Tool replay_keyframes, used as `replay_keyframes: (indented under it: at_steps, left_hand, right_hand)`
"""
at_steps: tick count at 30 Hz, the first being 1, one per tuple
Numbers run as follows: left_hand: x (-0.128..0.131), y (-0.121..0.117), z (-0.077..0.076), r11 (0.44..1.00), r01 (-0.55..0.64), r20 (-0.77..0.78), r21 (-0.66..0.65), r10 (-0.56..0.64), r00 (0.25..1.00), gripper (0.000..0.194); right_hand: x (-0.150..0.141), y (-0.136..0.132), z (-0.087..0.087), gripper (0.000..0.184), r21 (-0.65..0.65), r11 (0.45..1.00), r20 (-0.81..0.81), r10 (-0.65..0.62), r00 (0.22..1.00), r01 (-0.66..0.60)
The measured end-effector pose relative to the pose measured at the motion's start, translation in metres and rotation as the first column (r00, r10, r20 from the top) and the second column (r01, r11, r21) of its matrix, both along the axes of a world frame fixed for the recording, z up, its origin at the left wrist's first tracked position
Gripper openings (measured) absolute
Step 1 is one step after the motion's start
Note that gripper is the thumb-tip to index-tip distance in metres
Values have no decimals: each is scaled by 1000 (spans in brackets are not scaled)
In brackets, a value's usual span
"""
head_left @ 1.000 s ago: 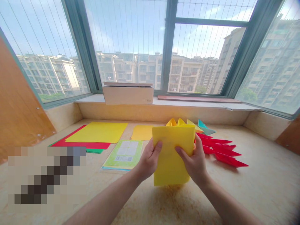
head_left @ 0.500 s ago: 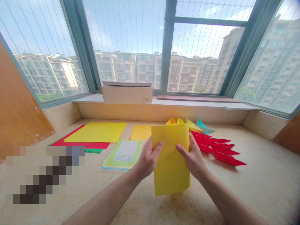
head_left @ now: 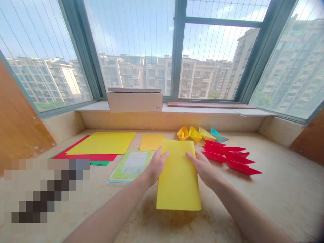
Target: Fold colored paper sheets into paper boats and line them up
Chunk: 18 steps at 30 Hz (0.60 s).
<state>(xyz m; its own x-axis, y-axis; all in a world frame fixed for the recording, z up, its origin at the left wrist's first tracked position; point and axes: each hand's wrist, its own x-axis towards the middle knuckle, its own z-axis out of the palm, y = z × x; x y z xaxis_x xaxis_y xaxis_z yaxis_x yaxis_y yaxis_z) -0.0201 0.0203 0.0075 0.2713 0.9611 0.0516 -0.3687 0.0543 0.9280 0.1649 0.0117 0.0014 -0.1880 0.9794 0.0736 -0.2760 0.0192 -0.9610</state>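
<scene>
A folded sheet of yellow paper [head_left: 178, 177] is held up over the stone counter, its long sides running toward me. My left hand [head_left: 155, 167] grips its left edge near the far end, thumb on top and fingers hidden beneath. On the opposite edge my right hand [head_left: 202, 167] pinches it the same way. Just beyond the right hand lie several red paper boats [head_left: 227, 153]. Behind them stand yellow paper boats [head_left: 194, 134] and a blue one [head_left: 219, 135].
Left of my hands lie a green-patterned paper packet [head_left: 131, 166], a small orange-yellow paper stack [head_left: 152, 141] and large yellow sheets [head_left: 101, 143] over red sheets [head_left: 86, 157]. A white box [head_left: 134, 102] sits on the window ledge. The lower left is pixelated.
The folded yellow paper has come down and shifted slightly left, tilting flatter. Its curved right side now looks flatter and straighter. Both hands keep their hold, and more yellow boats show behind it.
</scene>
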Motion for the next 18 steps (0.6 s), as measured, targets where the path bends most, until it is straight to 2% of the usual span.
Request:
replay_keyframes:
  at_steps: [7, 13, 18]
  left_hand:
    - [1, 0, 2, 987, -15, 55, 160, 6, 998, 48]
    - [-1, -1, 6, 978, -71, 21, 195, 68, 997, 46]
    - [-4, -2, 10, 960, -121, -13, 254, 129, 992, 41]
  right_hand:
    - [-1, 0, 0, 40, 70, 998, -16, -9, 1000, 10]
    - [-3, -3, 5, 46, 167, 983, 14, -75, 997, 71]
    - [-5, -5, 3, 45, 217, 969, -21, -114, 993, 116]
